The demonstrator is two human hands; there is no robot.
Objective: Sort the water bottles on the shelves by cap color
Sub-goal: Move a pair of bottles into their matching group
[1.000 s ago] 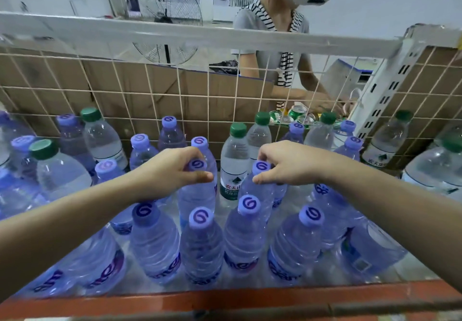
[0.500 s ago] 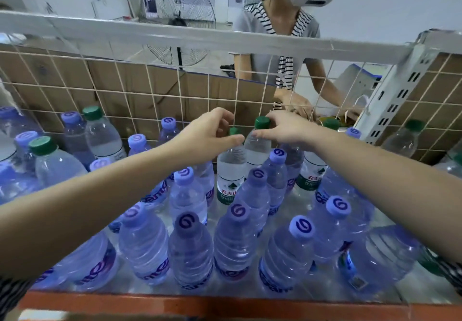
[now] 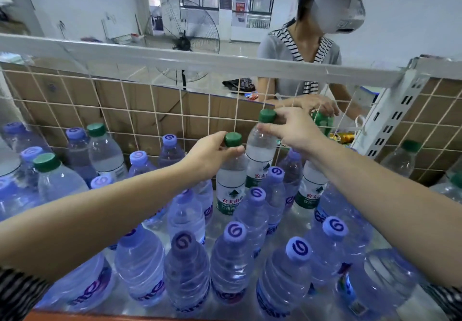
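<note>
Head view: one second before, both hands lay on purple caps in the middle; now they have moved toward 12 o'clock. The left hand [image 3: 210, 157] is curled around the neck of a green-capped bottle [image 3: 230, 178]. The right hand [image 3: 293, 130] pinches the neck of a second green-capped bottle [image 3: 260, 150], which sits higher, at 1 o'clock from the first. I judge these two are being taken out from among the purple-capped bottles [image 3: 235, 232] to join their own colour. The shelf [image 3: 112, 317] is shiny metal, crowded toward 6 o'clock. Behind it stands a wire grid [image 3: 140, 110]; at 11 o'clock is a big fan [image 3: 185, 43], at 1 o'clock another person [image 3: 277, 50].
</note>
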